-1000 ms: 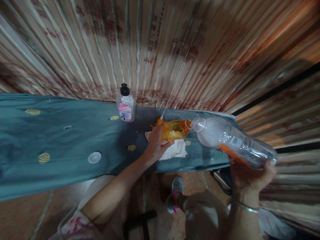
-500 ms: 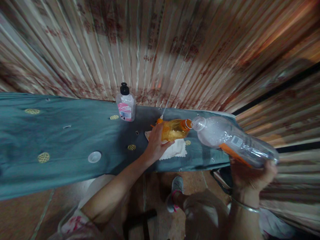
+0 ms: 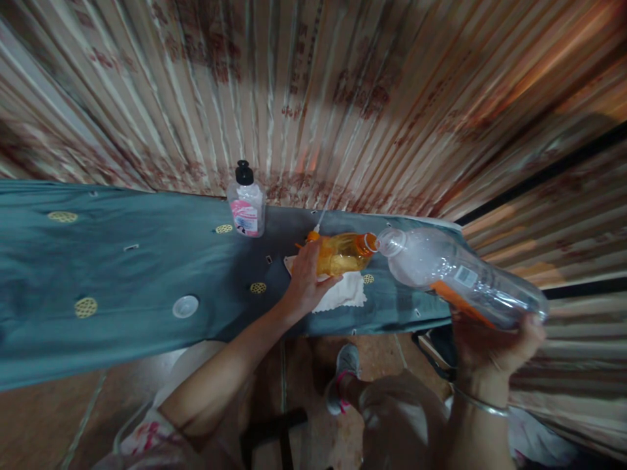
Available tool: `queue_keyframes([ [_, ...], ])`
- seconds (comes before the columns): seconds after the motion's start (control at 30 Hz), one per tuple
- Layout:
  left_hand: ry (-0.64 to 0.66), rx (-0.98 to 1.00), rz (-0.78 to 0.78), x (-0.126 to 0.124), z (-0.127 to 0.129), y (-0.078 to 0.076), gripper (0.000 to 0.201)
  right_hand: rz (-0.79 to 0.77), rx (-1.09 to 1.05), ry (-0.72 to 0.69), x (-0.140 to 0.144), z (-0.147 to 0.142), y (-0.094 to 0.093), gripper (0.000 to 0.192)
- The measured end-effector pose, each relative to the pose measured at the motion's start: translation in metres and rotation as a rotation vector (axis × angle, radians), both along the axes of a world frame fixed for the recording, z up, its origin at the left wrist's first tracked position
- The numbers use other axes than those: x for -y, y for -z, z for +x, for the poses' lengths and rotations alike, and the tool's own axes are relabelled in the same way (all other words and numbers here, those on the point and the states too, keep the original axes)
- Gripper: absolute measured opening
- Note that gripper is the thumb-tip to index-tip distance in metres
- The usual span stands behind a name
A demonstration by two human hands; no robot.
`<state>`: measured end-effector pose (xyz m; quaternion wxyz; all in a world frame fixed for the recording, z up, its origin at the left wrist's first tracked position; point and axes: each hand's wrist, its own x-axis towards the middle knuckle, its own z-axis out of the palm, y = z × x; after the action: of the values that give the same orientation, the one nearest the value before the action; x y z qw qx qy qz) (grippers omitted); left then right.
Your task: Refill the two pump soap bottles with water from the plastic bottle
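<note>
The left hand (image 3: 306,277) lies wrapped around the base end of a small orange bottle (image 3: 343,253), which is tipped on its side over a white cloth (image 3: 343,294) on the counter (image 3: 122,274). Its open neck points to the right and meets the mouth of a large clear bottle (image 3: 455,274). The right hand (image 3: 494,343) grips this large bottle from below near its bottom end, with the fingers curled around it, and holds it tilted so the neck slopes down to the left.

Both bottles look like thin plastic, so I judge them light and easy to dent under a strong squeeze. The orange one holds yellow liquid and may be slippery if some has spilled; a hold around the body, as now, seems safest. The large one is long, so a hold only at the end gives less control of the mouth.

The left arm reaches forward nearly straight; the right forearm comes up from below with a bangle (image 3: 477,403) at the wrist.

Farther left stand a small pink-labelled bottle (image 3: 246,207) and, nearer, a white cap (image 3: 185,306).
</note>
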<state>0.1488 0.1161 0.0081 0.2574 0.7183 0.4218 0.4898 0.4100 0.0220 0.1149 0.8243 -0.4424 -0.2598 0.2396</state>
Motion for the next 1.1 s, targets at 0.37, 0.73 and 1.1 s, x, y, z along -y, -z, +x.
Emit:
queue_keyframes([
  [0.37,0.016,-0.02,0.001,0.0007,-0.0015,-0.0004,0.079,-0.027,0.014,-0.01,0.0012,-0.001,-0.0024,0.056],
  [0.73,0.012,-0.022,-0.006,0.0009,-0.0007,-0.0039,0.077,-0.025,0.027,0.005,0.0013,-0.0003,-0.0015,0.053],
  [1.1,-0.004,-0.03,-0.011,0.001,0.0007,-0.0022,0.077,-0.006,0.029,-0.002,0.0013,0.0002,-0.0015,0.048],
])
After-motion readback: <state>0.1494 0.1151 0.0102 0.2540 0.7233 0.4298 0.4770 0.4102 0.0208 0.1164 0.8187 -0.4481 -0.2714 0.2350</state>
